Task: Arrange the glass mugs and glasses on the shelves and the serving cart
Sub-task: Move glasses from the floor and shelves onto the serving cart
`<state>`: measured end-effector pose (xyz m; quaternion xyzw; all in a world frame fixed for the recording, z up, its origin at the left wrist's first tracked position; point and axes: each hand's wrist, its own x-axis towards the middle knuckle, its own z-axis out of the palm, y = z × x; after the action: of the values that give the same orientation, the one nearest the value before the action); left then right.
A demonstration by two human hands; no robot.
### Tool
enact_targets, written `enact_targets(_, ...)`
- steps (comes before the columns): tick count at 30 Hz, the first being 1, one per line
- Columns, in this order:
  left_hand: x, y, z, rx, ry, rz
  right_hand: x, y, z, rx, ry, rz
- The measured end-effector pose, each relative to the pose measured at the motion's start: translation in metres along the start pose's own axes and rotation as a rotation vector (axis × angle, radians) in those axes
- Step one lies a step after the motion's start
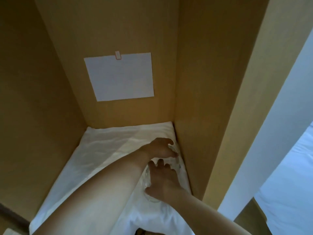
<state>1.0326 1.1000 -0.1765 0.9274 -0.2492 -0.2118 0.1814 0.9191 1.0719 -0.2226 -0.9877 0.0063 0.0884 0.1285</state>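
Glass breaks easily and slips, so hold each by its thick sides. 2 clear glass mugs sit on the white cloth by the shelf's right wall. Left hand curls over one, right hand wraps the other.

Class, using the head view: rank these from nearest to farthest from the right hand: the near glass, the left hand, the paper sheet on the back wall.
1. Near glass: under the right hand, touching it.
2. Left hand: just beyond, on a second glass by the right wall.
3. Paper sheet: high on the back wall, farthest.
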Motion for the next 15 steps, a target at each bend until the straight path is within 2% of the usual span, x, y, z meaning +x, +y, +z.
enact_targets(3, 0.015, 0.011, 0.009, 0.069, -0.130, -0.047, 0.000, -0.001, 0.002, -0.034, -0.008, 0.000)
enact_targets(7, 0.024, 0.016, 0.012, 0.180, -0.165, -0.051, -0.001, -0.002, -0.002, -0.072, -0.039, 0.000)
enact_targets(9, 0.024, 0.014, 0.013, 0.169, -0.123, -0.020, -0.005, -0.004, -0.003, -0.096, -0.054, 0.007)
enact_targets(12, 0.011, 0.000, 0.011, 0.014, -0.029, -0.011, -0.014, -0.012, -0.005, -0.112, -0.043, 0.009)
enact_targets(15, -0.010, -0.012, 0.004, -0.073, 0.107, -0.012, -0.022, -0.019, -0.004, -0.110, 0.033, -0.027)
